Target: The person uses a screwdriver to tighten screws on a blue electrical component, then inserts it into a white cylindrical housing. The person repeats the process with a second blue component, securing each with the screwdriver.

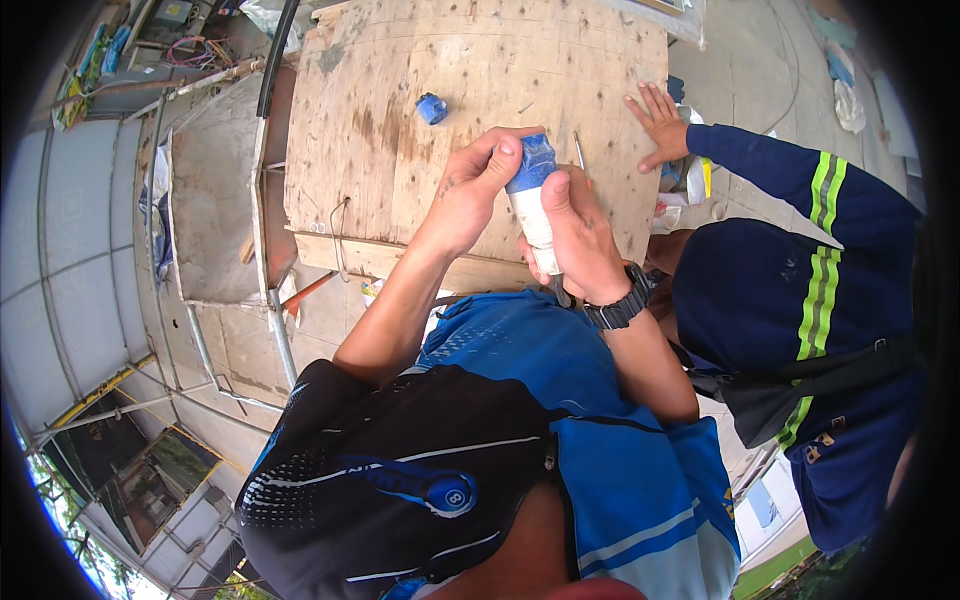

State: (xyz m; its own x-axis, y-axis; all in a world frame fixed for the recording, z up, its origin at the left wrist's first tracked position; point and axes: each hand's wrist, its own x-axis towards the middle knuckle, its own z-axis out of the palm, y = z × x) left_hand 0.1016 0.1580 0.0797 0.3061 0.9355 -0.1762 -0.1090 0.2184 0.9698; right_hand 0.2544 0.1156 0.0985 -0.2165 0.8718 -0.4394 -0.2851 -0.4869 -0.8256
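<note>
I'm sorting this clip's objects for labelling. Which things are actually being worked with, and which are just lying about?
In hand:
- white tube with blue wrapping, gripped by the left hand and the right hand

Lying about:
- small blue cap on the plywood board
- thin metal rod on the board
- co-worker's hand resting on the board's edge

Ahead of you the worn plywood board [400, 130] lies open, save a small blue cap [431, 108]; a co-worker's hand [660, 122] blocks its right edge.
</note>
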